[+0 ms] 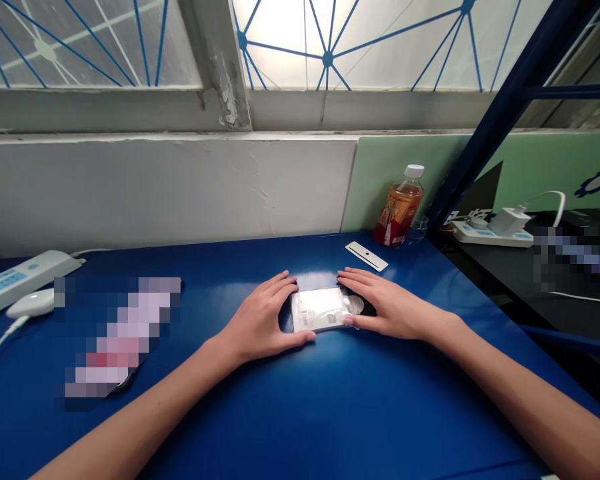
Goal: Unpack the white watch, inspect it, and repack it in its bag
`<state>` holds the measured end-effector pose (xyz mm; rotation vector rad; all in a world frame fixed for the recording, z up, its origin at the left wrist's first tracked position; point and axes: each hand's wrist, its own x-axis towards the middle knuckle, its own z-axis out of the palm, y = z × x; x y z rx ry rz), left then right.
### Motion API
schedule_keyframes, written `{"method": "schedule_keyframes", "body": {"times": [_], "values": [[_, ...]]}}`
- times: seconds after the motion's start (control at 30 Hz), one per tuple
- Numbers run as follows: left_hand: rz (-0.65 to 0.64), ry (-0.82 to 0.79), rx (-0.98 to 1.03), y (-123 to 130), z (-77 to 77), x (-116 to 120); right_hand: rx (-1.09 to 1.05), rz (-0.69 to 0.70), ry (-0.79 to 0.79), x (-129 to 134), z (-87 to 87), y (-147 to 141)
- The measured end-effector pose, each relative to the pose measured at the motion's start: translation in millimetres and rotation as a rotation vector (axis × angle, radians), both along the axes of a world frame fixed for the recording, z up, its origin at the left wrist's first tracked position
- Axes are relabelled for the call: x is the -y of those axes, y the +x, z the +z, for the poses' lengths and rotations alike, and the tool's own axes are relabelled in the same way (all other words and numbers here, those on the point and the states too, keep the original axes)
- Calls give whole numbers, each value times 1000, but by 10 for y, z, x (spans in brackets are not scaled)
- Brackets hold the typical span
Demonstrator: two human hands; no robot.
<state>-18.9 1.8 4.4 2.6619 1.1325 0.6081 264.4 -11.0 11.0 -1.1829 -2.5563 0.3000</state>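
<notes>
A small, flat white package [319, 309] in clear plastic wrapping lies on the blue table between my hands. Dark printing shows on its face. My left hand [267, 320] is around its left end, thumb stretched along the near edge and fingers by the far left corner. At the right end, my right hand [385, 303] has its thumb against the near corner and its fingers apart from the thumb, beyond the far corner. A whitish rounded piece [356, 305] shows between that thumb and fingers; I cannot tell whether it belongs to the package.
Behind my right hand lies a white slotted strip [367, 256], with a drink bottle [400, 207] standing near the wall. On the left are a blurred-out phone-like object [125, 333], a power strip [27, 277] and a white cable. A blue metal post [480, 127] rises at right.
</notes>
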Motion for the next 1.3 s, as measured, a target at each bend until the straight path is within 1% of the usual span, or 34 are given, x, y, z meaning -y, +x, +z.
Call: {"method": "schedule_keyframes", "body": {"times": [0.13, 0.3, 0.47, 0.67, 0.87, 1.13, 1.3], "values": [[39, 0, -34, -22, 4, -13, 38, -14, 23, -7, 11, 0], [4, 14, -25, -43, 0, -14, 32, -34, 48, -2, 18, -7], [-13, 25, -33, -42, -7, -11, 21, 2, 42, -5, 14, 16], [-5, 29, -68, -46, -17, -22, 69, 4, 22, -34, 23, 51], [0, 22, -54, -36, -18, -7, 47, 11, 23, -31, 47, 38], [-36, 19, -8, -44, -21, 0, 10, 10, 19, -18, 53, 18], [-101, -9, -65, -29, 29, 19, -13, 0, -44, 12, 51, -7]]}}
